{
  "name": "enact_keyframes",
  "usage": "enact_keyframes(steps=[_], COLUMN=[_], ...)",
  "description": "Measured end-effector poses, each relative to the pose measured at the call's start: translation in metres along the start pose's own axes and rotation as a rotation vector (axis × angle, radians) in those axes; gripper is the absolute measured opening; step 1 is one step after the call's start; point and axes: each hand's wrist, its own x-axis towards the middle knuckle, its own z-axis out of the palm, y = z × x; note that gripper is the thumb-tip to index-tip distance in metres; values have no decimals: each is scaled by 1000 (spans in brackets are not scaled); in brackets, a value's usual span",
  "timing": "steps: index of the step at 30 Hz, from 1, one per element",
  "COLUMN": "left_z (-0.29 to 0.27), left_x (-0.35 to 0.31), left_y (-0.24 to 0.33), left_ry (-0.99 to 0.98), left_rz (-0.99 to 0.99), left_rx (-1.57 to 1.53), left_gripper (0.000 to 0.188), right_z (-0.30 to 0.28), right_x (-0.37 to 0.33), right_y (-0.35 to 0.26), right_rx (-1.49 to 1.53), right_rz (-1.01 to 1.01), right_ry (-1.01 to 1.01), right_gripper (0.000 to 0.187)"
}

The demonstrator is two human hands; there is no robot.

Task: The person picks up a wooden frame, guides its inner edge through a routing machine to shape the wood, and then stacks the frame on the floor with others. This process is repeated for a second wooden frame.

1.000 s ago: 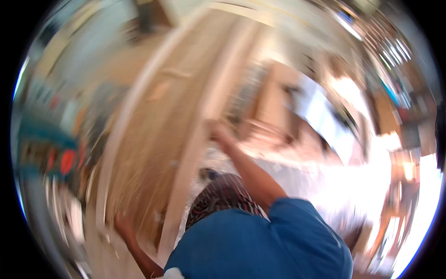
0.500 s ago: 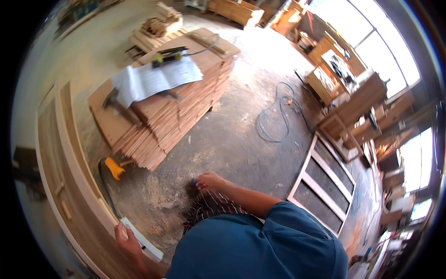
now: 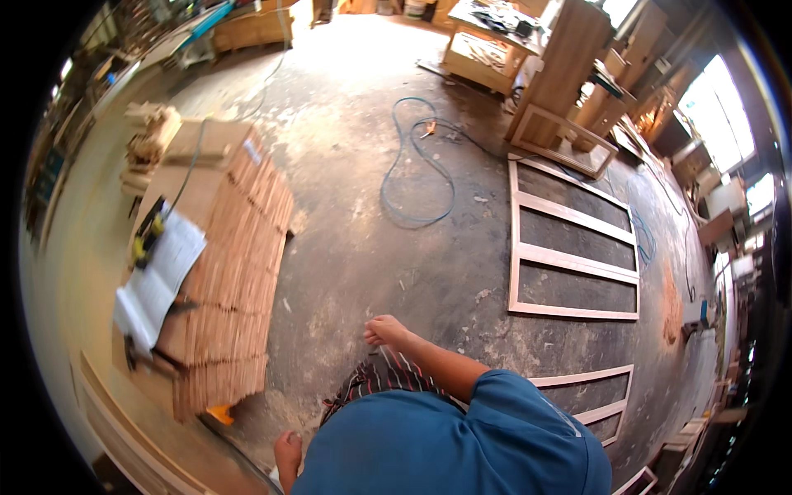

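Note:
My right hand (image 3: 386, 331) hangs in front of my body above the floor, its fingers curled in. Nothing shows in it. Low in the view, my left hand (image 3: 288, 455) is beside my blue shirt, with its fingers mostly hidden. A small bit of something white shows just beside it; whether the hand touches it I cannot tell. To the left stands a tall stack of brown boards (image 3: 235, 289). On top lie open paper sheets (image 3: 165, 272) and a yellow-and-black tool (image 3: 148, 235) with a hose.
Ladder-like wooden frames (image 3: 577, 262) lie on the floor at right, another (image 3: 606, 408) nearer me. A looped blue-green hose (image 3: 452, 186) crosses the floor ahead. Long pale boards (image 3: 124, 437) are at lower left. An orange object (image 3: 220, 413) sits at the stack's foot.
My view has swung to the right, so the board stack is now further left and the frames show more fully. My left hand no longer rests on the pale strip by the long boards.

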Motion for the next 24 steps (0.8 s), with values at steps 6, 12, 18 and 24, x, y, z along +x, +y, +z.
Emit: enact_keyframes(steps=[6, 12, 18, 24], left_z=[-2, -43, -58, -95], left_x=[82, 177, 366, 476], left_y=[53, 135, 211, 366], left_ry=[-79, -221, -323, -338], left_rz=[77, 164, 354, 490], left_rx=[80, 160, 284, 286], left_gripper=[40, 41, 48, 45], right_z=[-117, -159, -151, -160], right_x=[15, 36, 53, 49], right_y=[-58, -85, -89, -6], right_rx=[376, 438, 368, 270], right_rz=[-32, -59, -19, 239], right_ry=[253, 457, 583, 839], right_gripper=[19, 18, 22, 14])
